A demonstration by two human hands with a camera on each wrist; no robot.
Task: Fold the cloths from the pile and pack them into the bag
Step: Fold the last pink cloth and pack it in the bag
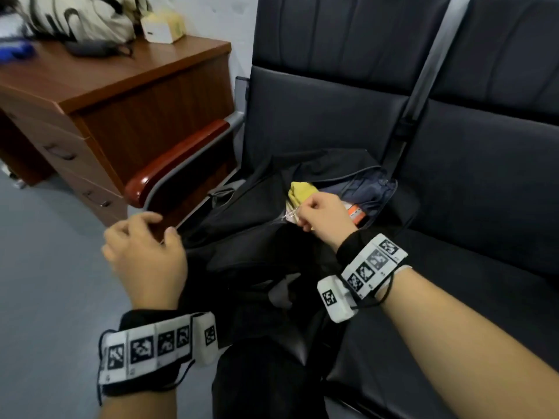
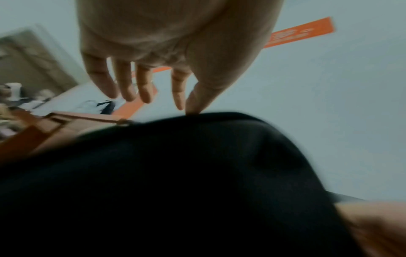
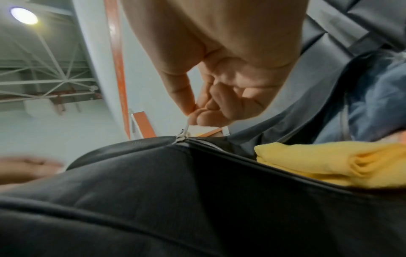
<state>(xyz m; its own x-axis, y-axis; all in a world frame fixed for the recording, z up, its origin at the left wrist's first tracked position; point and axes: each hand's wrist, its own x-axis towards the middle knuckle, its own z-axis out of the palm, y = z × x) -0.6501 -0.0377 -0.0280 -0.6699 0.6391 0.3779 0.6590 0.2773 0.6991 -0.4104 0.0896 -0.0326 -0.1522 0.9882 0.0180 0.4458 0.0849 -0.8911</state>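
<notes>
A black bag (image 1: 242, 237) lies on the dark seat, its zipper partly undone. Inside it show a folded yellow cloth (image 1: 299, 192), a blue-grey cloth (image 1: 363, 189) and something orange (image 1: 357, 214). My right hand (image 1: 320, 216) pinches the metal zipper pull (image 3: 183, 133) between thumb and forefinger, just left of the yellow cloth (image 3: 329, 161). My left hand (image 1: 145, 252) hovers at the bag's left end (image 2: 175, 173) with loose, spread fingers (image 2: 142, 88); its thumb tip just touches the black fabric.
A wooden desk (image 1: 106, 83) with drawers stands at the left, with a patterned bag (image 1: 81, 16) and a tissue box (image 1: 163, 27) on top. A red-brown armrest (image 1: 178, 158) runs beside the bag. A second dark seat (image 1: 484, 182) lies to the right. Grey floor (image 1: 45, 267) is at the left.
</notes>
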